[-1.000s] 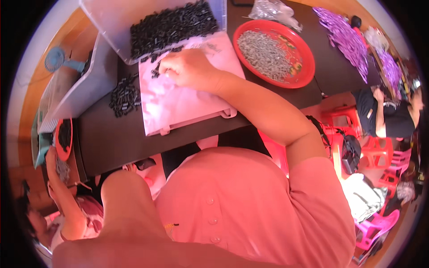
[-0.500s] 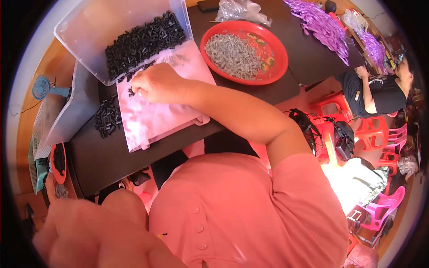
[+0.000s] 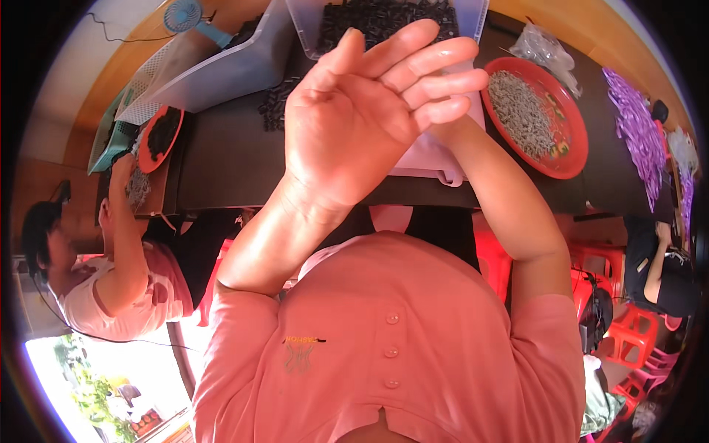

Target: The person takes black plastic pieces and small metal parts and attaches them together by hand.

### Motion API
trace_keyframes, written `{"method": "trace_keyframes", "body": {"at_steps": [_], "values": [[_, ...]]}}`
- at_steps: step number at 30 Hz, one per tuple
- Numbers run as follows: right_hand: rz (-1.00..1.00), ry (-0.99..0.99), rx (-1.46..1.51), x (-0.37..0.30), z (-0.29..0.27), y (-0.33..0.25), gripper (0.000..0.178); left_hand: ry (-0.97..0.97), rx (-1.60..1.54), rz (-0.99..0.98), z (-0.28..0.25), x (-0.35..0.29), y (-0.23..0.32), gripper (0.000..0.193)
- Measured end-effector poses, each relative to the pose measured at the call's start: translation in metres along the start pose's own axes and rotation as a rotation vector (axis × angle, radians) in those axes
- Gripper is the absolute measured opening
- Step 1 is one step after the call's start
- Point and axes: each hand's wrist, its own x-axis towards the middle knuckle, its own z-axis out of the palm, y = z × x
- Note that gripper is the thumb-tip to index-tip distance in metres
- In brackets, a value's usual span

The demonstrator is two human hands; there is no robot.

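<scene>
My left hand [image 3: 377, 111] is raised palm up close to the camera, fingers spread and nothing in it. Behind its fingers, my right hand [image 3: 452, 127] lies over a pink cloth-like sheet [image 3: 436, 159] on the table; its own fingers are hidden, so what they hold cannot be seen. A clear plastic bin [image 3: 480, 21] with many small black parts [image 3: 354, 22] stands just beyond both hands. More loose black parts [image 3: 272, 107] lie on the dark table left of my left hand. To the right is a red round tray [image 3: 577, 151] with many small clear-grey pieces [image 3: 521, 111].
A second translucent bin [image 3: 214, 81], a small blue fan [image 3: 182, 15] and an orange-red plate [image 3: 174, 136] stand at the left, where another person [image 3: 118, 288] sits. Purple straps [image 3: 636, 133] and a plastic bag [image 3: 546, 53] lie at the right. Red stools [image 3: 631, 336] stand beyond the table.
My left hand has risen from the lower left to the front of the view, its palm turned up. The view has swung left, and my right hand is now covered by the left.
</scene>
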Motion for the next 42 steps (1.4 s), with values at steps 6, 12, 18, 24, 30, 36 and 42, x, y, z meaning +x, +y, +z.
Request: {"method": "trace_keyframes", "body": {"at_steps": [6, 12, 18, 24, 30, 36, 42], "values": [[0.057, -0.123, -0.707, -0.014, 0.005, -0.071, 0.014, -0.131, 0.517, 0.013, 0.002, -0.019, 0.0, 0.037], [-0.322, -0.073, -0.788, 0.006, -0.006, 0.02, 0.009, -0.167, 0.685, 0.016, 0.006, -0.027, -0.035, 0.03], [-0.252, -0.122, -0.823, 0.015, -0.004, 0.025, 0.014, -0.281, 0.632, 0.011, -0.004, -0.018, -0.081, 0.029], [-0.266, -0.202, -0.88, 0.017, -0.002, 0.011, 0.014, -0.388, 0.614, 0.064, 0.001, -0.013, -0.115, 0.027], [-0.387, -0.114, -0.788, 0.007, 0.001, 0.003, 0.011, -0.447, 0.67, 0.14, 0.004, -0.018, -0.127, 0.025], [-0.367, -0.128, -0.801, 0.006, 0.006, -0.001, 0.012, -0.498, 0.739, 0.21, 0.005, -0.023, -0.137, 0.024], [-0.44, -0.164, -0.72, 0.015, 0.008, 0.013, 0.011, -0.486, 0.884, 0.268, -0.001, -0.034, -0.132, 0.022]]}}
